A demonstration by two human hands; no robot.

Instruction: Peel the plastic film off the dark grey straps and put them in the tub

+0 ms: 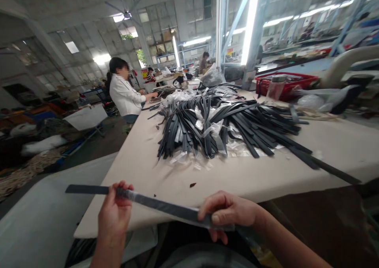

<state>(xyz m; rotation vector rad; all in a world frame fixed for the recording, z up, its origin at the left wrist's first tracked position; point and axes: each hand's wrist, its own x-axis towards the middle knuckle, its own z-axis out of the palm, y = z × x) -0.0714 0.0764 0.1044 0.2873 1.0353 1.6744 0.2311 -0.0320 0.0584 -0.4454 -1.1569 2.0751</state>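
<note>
Head view: one dark strap [154, 202] is held level just in front of the near edge of the surface [325, 149], stretched between two hands. The left hand [114, 214] has its fingers [126, 189] closed over the strap near its left end, leaving a short length sticking out to the left. The right hand [229, 214] is pinched shut on it further along, where a clear plastic sleeve seems to cover it. Being gripped at two points, the strap is kept taut and flat, probably so its length can be looked over. On the surface beyond, a large heap of straps [225, 127] is spread out, too many and too tangled to count, with scraps of clear plastic among them. One red basket [291, 84] is set further back. One person in white [124, 96] is seated at the far left side.
</note>
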